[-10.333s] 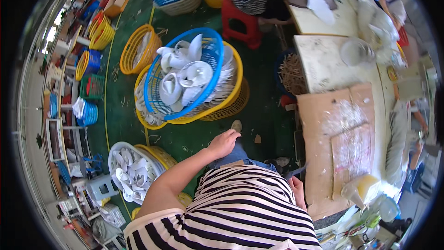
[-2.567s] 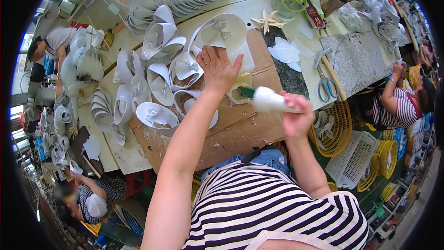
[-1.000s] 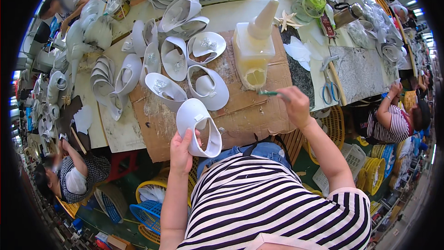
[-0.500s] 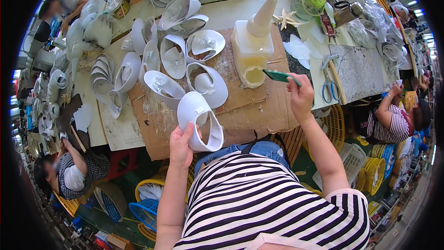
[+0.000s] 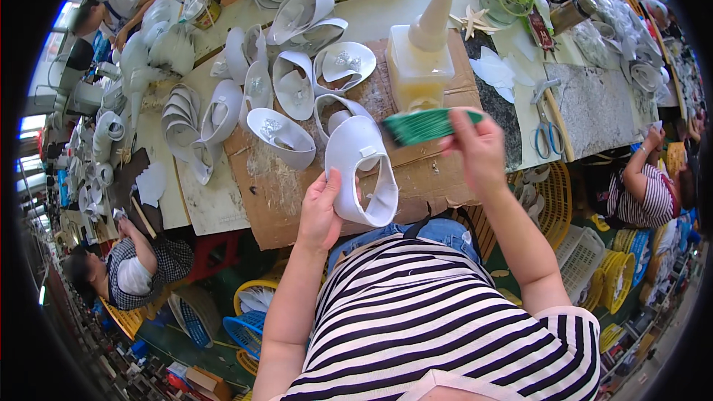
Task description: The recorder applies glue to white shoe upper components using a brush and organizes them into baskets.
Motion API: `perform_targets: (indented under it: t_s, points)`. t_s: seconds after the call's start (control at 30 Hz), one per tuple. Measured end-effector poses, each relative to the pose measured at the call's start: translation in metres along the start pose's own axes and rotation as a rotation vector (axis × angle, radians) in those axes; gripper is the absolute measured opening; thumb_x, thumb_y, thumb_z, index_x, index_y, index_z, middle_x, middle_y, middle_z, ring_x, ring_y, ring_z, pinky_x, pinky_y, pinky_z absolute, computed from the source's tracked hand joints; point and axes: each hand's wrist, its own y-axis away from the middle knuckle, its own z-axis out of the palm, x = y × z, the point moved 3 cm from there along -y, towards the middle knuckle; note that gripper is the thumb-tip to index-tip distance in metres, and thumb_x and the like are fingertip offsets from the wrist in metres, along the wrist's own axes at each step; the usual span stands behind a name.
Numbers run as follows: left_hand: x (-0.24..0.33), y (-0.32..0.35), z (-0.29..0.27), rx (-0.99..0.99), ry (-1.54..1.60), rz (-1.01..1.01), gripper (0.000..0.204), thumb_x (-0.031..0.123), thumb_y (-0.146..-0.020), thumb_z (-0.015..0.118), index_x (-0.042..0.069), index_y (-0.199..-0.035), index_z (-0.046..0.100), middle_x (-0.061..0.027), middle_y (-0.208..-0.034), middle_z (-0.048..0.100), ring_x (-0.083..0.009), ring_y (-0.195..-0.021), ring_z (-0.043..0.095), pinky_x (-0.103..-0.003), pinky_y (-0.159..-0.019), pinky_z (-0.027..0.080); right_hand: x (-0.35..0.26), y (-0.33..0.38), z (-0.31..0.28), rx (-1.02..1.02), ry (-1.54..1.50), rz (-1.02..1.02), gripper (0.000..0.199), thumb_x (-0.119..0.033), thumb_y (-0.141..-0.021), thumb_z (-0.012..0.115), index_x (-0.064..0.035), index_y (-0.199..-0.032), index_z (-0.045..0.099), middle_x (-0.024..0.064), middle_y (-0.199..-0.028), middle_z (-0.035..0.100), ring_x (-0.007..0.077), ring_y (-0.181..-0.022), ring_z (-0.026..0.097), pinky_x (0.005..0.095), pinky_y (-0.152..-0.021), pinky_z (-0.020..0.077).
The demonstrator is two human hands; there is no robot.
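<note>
Left hand: fingers closed on the 8 o'clock side of a white shoe upper, held over cardboard on the counter. Right hand: fingers pinching a green brush, blurred, at the upper's 2 o'clock; spouted bottle at its 1 o'clock.

Green floor below a pale worktable

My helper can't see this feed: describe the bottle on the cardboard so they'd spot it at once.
On the table, find the brown cardboard. Towards its far right corner, just beyond the green brush, is the bottle. Unlike the curved white pieces to its left, it is boxy and cloudy, yellowish inside, with a pale cone.
</note>
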Motion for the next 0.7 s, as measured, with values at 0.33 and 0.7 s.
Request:
perform_targets:
  t_s: [0.33, 0.7]
  points:
    - [0.008, -0.006, 0.021, -0.051, -0.018, 0.009, 0.033, 0.031, -0.102, 0.047, 0.003, -0.117, 0.057, -0.0057, -0.1, 0.064, -0.0136, -0.084, 0.061, -0.03, -0.077, 0.051, -0.015, 0.023, 0.036, -0.228, 0.618, -0.625, 0.012, -0.004, -0.093, 0.06, 0.0018, -0.102, 0.067, 0.008, -0.083, 0.061, 0.0136, -0.063, 0.063, 0.0248, -0.056, 0.0495]
    - [0.027, -0.009, 0.042, -0.089, 0.188, -0.042, 0.048, 0.038, -0.104, 0.035, 0.005, -0.138, 0.041, -0.0082, -0.134, 0.053, -0.022, -0.124, 0.052, -0.042, -0.106, 0.041, -0.026, 0.016, 0.035, -0.488, 0.588, -0.915, 0.026, 0.0, -0.081, 0.069, -0.0011, -0.108, 0.068, 0.0129, -0.092, 0.065, 0.0248, -0.075, 0.065, 0.0326, -0.065, 0.0541]
